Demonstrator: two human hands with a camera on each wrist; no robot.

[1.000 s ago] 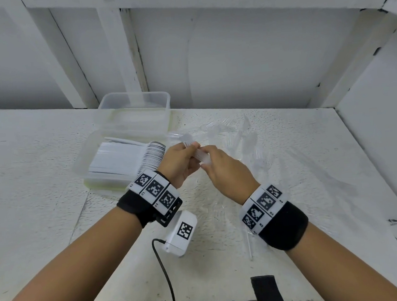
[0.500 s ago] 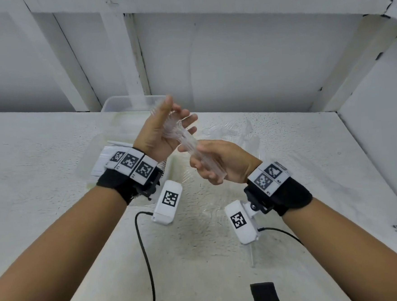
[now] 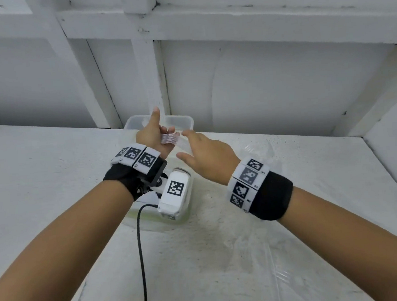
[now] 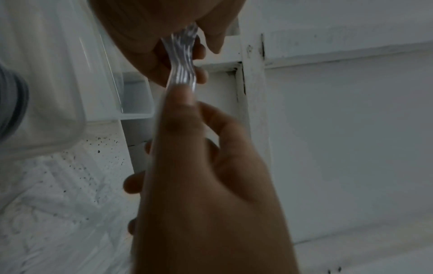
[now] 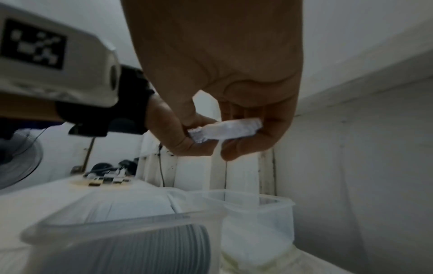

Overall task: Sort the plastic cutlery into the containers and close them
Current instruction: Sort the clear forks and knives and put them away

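A stack of clear plastic cutlery (image 3: 169, 138) is held up over the table between both hands. My left hand (image 3: 162, 135) pinches one end, one digit pointing up. My right hand (image 3: 183, 144) comes in from the right. In the right wrist view its thumb and curled fingers close round the stack (image 5: 229, 128). The left wrist view shows the stack (image 4: 181, 61) edge-on between the two hands. Behind them stands an open clear container (image 3: 181, 121). A nearer container (image 5: 117, 224) holds packed white cutlery (image 5: 164, 246); in the head view my left wrist hides it.
More clear cutlery (image 3: 258, 150) lies loose on the white table to the right, on crinkled clear wrap (image 3: 271, 262). A white wall with beams rises close behind the containers. A side wall closes off the right.
Both hands have lifted and moved back toward the far container with the stack. My left hand went from an open touch to a pinch on the stack. My right hand's fist grip has loosened.
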